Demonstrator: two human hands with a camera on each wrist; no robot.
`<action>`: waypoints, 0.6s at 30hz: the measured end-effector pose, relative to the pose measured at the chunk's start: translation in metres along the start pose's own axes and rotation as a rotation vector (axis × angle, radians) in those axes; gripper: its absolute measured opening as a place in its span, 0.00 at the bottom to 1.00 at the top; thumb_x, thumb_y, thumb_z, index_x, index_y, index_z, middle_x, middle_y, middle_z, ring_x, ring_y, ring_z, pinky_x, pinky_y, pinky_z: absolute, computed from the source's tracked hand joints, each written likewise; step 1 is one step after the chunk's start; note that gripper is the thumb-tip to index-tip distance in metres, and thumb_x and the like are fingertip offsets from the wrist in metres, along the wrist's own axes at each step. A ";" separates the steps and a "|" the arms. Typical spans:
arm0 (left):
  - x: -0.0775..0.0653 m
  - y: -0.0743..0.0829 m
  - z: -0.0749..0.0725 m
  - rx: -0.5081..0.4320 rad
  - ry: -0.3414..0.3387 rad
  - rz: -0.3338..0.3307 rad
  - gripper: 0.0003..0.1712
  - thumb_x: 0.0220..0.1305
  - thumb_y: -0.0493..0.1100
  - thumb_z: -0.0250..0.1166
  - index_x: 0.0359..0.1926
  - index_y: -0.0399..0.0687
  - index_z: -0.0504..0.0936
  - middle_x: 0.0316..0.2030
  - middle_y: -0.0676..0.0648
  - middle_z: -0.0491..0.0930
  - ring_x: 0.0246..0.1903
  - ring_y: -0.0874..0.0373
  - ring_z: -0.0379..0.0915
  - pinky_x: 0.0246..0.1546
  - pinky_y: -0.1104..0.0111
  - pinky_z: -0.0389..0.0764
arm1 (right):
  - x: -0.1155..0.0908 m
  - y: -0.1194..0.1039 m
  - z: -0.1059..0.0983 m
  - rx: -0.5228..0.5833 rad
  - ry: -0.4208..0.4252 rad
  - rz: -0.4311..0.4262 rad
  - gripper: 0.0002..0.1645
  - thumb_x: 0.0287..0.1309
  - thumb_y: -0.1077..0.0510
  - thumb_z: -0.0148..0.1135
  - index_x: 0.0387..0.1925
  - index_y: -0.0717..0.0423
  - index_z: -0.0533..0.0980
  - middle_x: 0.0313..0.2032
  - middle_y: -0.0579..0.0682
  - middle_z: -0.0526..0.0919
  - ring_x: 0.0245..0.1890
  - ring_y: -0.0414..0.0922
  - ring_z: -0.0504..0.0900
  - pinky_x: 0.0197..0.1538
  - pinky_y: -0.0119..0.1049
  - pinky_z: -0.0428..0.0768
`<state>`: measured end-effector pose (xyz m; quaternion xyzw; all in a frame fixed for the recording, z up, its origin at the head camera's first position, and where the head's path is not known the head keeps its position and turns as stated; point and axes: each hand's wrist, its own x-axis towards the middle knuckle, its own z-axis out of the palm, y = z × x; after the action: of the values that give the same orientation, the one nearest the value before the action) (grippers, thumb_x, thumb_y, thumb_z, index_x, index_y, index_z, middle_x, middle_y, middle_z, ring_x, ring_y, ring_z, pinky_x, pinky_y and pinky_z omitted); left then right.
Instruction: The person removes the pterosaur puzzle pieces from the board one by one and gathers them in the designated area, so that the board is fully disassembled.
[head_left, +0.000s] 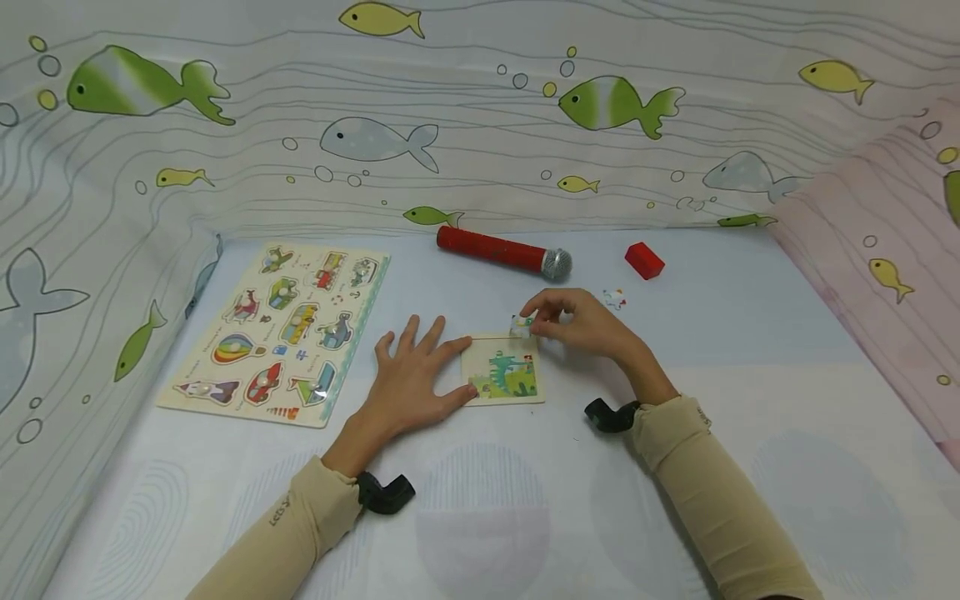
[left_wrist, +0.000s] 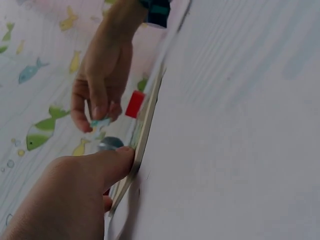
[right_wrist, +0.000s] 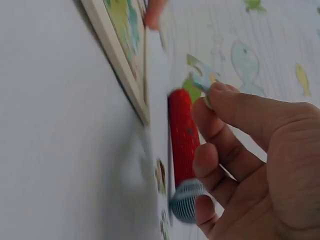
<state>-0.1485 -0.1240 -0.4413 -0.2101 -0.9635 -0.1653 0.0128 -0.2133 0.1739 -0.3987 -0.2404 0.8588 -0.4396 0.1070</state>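
The pale counter [head_left: 480,542], printed with large circles, bears a vehicle puzzle board [head_left: 272,336] on the left, a dinosaur jigsaw tray [head_left: 478,353] centrally, and, farther back, a red microphone [head_left: 495,250], a red block [head_left: 644,261] and a loose jigsaw piece [head_left: 615,299].

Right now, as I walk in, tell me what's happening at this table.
A person's right hand pinches a small printed puzzle piece near the far right corner of a square wooden puzzle tray; it isn't set in yet. The left hand has its fingers spread, thumb and index finger touching the tray's left side. Beyond the tray lies a red microphone with a silver head, with a small red block to its right. A large cream vehicle-picture board lies off to the left.
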 end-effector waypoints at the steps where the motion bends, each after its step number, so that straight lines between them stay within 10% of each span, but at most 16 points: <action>1: 0.000 -0.001 0.000 0.003 -0.002 0.002 0.42 0.59 0.75 0.59 0.73 0.71 0.69 0.79 0.44 0.57 0.80 0.34 0.42 0.68 0.32 0.44 | -0.001 0.003 -0.005 -0.012 -0.002 0.014 0.12 0.63 0.62 0.69 0.48 0.52 0.85 0.33 0.50 0.85 0.36 0.47 0.77 0.42 0.38 0.74; 18: 0.000 -0.010 -0.001 -0.019 0.004 0.029 0.43 0.59 0.76 0.59 0.73 0.71 0.69 0.79 0.46 0.58 0.79 0.38 0.43 0.68 0.34 0.44 | -0.010 0.031 -0.027 -0.064 -0.028 0.133 0.13 0.63 0.62 0.67 0.49 0.54 0.85 0.36 0.52 0.86 0.39 0.44 0.77 0.49 0.35 0.75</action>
<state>-0.1526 -0.1327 -0.4431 -0.2239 -0.9587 -0.1747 0.0153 -0.2255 0.2130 -0.4086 -0.1924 0.8849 -0.4005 0.1401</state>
